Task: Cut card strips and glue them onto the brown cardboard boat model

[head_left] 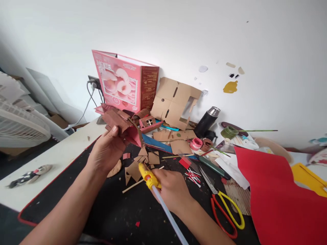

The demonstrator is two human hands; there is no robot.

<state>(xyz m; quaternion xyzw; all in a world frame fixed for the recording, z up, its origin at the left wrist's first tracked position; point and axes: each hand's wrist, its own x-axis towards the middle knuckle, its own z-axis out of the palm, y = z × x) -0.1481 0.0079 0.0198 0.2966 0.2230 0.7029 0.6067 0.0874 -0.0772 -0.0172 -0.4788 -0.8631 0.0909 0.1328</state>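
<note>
**Cardboard model (114,119) in my left hand (105,153), glue gun (150,178) in my right (173,189)**

My left hand pinches the brown model, thumb on its near side, fingers mostly hidden; I hold it up near the far edge of the black mat (114,212), its pink inside showing. My right hand is wrapped around the yellow glue gun, a pale glue stick (167,209) running back from it towards me. The gun's tip is apart from the model, by the cardboard scraps (133,170). The scissors (216,193) lie at my right, near the red sheet (278,190).
</note>
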